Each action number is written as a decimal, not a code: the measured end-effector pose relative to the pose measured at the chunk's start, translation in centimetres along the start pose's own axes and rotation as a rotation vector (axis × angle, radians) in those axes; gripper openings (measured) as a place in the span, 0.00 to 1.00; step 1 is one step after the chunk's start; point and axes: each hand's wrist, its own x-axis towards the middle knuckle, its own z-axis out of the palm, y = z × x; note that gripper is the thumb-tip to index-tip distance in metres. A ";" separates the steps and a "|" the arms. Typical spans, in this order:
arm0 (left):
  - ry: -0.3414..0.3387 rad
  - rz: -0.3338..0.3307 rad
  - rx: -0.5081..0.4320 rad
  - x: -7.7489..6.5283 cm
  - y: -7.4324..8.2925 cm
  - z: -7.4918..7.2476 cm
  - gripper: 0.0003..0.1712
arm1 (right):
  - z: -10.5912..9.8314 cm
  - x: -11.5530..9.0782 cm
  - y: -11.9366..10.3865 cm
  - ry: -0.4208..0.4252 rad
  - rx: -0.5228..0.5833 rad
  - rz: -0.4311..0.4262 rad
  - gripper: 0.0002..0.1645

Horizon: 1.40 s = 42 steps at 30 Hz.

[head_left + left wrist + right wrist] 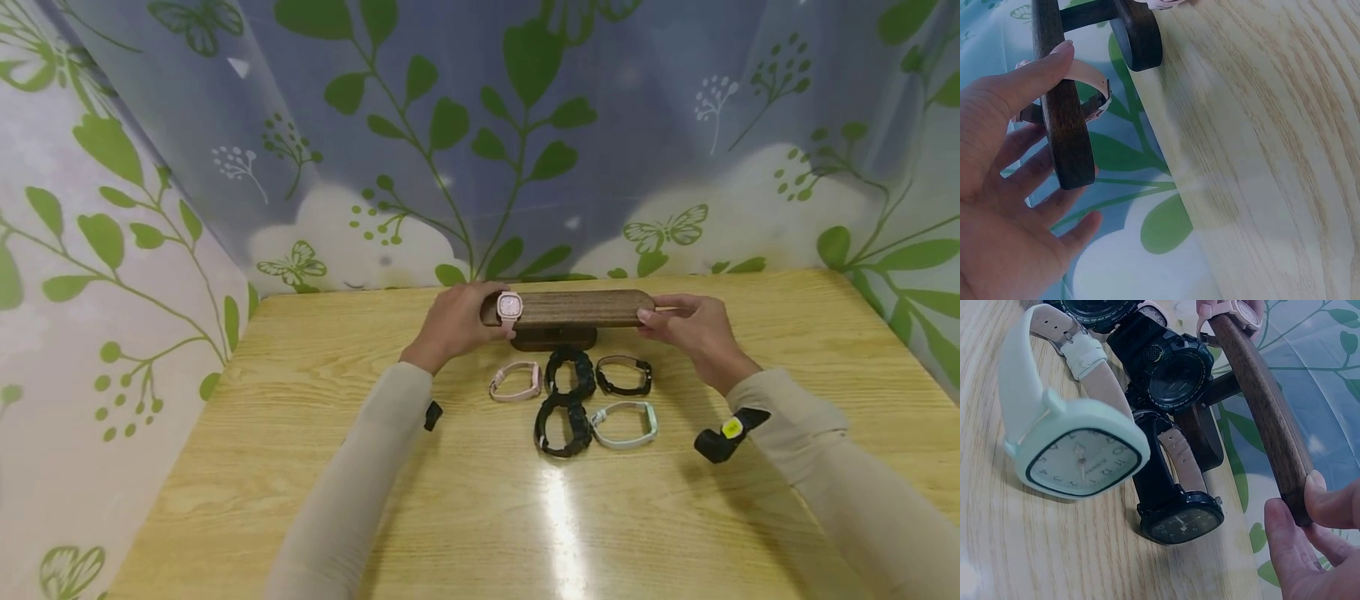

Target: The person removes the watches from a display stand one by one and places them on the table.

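A dark wooden watch stand (585,308) has a raised horizontal bar on a small base. One pink watch (510,306) is looped round the bar's left end, its square dial facing up. My left hand (459,323) pinches that watch and the bar there, the thumb at the near edge by the strap and fingers on the far side. With thumb and fingers, my right hand (697,333) grips the bar's right end. In front of the base lie a second pink watch (536,379), two chunky black watches (582,372), a slim black watch (1182,519) and a mint watch (1085,459).
The wooden table (270,467) ends at the back just behind the stand. A patterned curtain (480,167) with green leaves hangs past that edge. Black wrist straps are on both sleeves, and the right one (720,446) sticks out over the table.
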 end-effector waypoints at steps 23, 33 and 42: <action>-0.012 0.002 -0.026 0.1 -0.7 -0.1 0.40 | 0.3 0.3 -0.1 0.001 -0.015 -0.012 0.36; -0.032 0.015 -0.083 0.4 -0.6 0.2 0.38 | 0.1 0.1 -0.1 0.004 -0.006 -0.008 0.36; -0.035 -0.007 -0.075 0.2 -1.2 0.1 0.38 | 0.1 0.1 0.0 0.007 -0.004 0.001 0.36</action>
